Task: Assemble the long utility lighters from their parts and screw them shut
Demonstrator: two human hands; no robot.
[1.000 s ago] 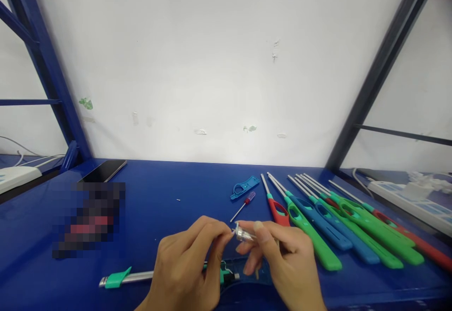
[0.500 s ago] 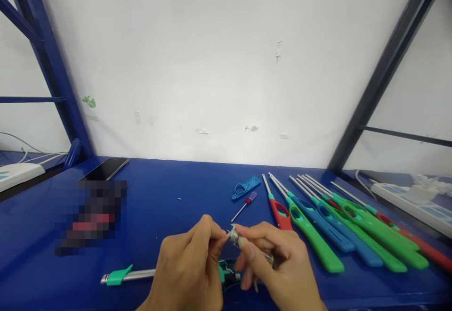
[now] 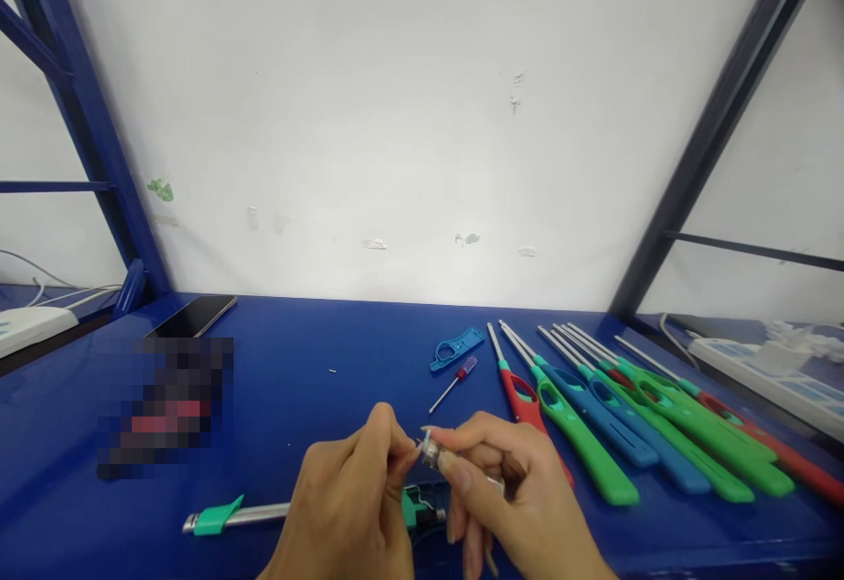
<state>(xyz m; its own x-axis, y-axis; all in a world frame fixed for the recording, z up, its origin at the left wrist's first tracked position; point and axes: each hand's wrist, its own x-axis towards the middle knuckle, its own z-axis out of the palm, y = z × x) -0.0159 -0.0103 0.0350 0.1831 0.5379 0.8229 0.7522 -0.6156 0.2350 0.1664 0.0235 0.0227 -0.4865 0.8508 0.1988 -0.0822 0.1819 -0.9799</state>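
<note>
Between the thumb and fingers of my right hand is a small cylindrical lighter part with a metallic, pale-tipped end pointing left. A thin tail hangs below that hand. My left hand is closed in a pinch right at the tip of this part; whatever its fingertips grip is too small to make out. Under both hands lies a taken-apart long lighter, its silver tube carrying a green sleeve. More green plastic and a bent wire show between the hands, the rest being covered.
Beyond my hands lie a small screwdriver and a blue lighter shell half. Several long lighters, such as a green one, fan out at right. A phone, a blurred-out dark object and a tiny pin lie leftward.
Both hands remain together at the tip of the small part, shifting only slightly. The whole view has drifted a little; nothing on the table has visibly moved.
</note>
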